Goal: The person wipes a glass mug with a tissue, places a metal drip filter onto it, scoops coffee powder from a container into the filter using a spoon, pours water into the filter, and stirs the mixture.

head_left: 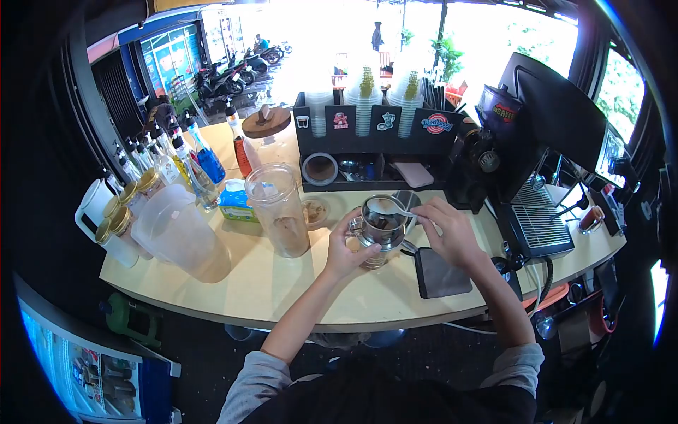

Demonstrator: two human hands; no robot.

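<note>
My left hand (344, 253) is closed around the side of a shiny metal cup (382, 237) with a side handle. Below the cup, what looks like a clear glass base (374, 261) rests on the counter. Between the fingers of my right hand (450, 230) is a pale spoon (401, 211), its bowl over the cup's open mouth. Whatever lies inside the cup is hard to make out. Just left of my hands stand a tall clear plastic container (286, 230) with brown residue and a small round tub (316, 210) of brownish contents. A dark flat mat (442, 273) lies beneath my right forearm.
An espresso machine (533, 212) occupies the right side. Behind the cup is a black organizer (378, 131) with stacked plastic cups. To the left are a translucent pitcher (173, 226), a tissue pack (236, 201), a wooden-lidded jar (268, 134) and several syrup bottles (205, 159).
</note>
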